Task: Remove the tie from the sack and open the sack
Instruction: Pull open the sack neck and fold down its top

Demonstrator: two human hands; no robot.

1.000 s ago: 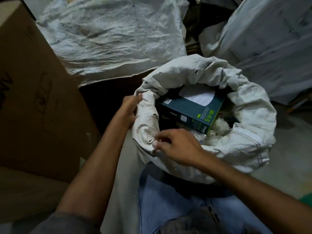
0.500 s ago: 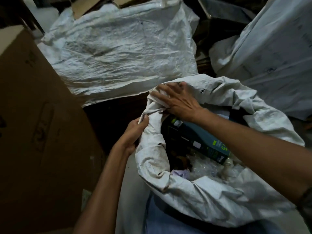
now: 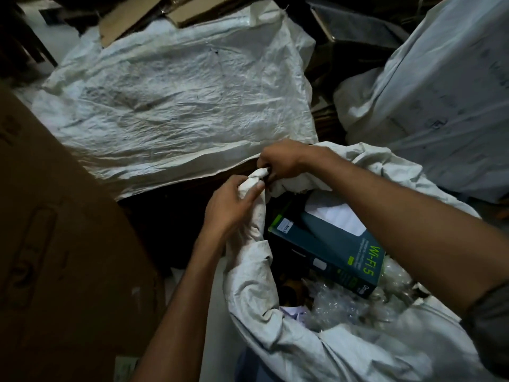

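Note:
A dirty white woven sack (image 3: 289, 337) stands open at the lower right, its rim rolled down. Inside lie a dark teal box (image 3: 330, 252) printed "Wi-Fi 5" and clear bubble wrap (image 3: 338, 301). My left hand (image 3: 231, 208) grips the bunched far-left part of the rim from the outside. My right hand (image 3: 278, 161) reaches across the opening and pinches the same bunch of rim just above the left hand. The two hands nearly touch. No tie shows anywhere.
A large brown carton (image 3: 63, 244) fills the left side. A flat crumpled white sack (image 3: 176, 106) lies beyond the hands. Another full white sack (image 3: 440, 100) stands at the right. Cardboard pieces (image 3: 129, 20) lie at the top. My jeans show at the bottom.
My right hand went from the near rim, across the opening, to the far-left rim and now pinches it beside my left hand. The left hand shifted up along the rim.

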